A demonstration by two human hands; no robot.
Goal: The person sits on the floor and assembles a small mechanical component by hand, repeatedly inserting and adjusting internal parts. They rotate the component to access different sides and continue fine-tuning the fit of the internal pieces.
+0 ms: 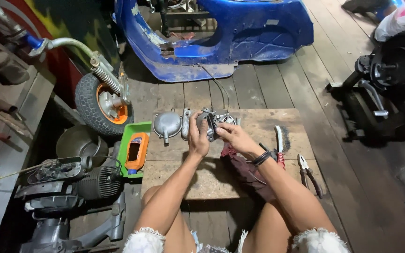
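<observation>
- We are judging this a mid-inspection step: the small grey engine part [214, 124] is sitting near the far edge of the wooden surface [263, 124].
- Our left hand [198, 138] is gripping it, fingers clenched.
- Our right hand [233, 136] is pinching its right side; next, a firm hold seems needed.
- A wire brush [280, 140] and pliers [308, 173] are lying rightward; a blue scooter body [240, 33] is standing on the plank floor.
</observation>
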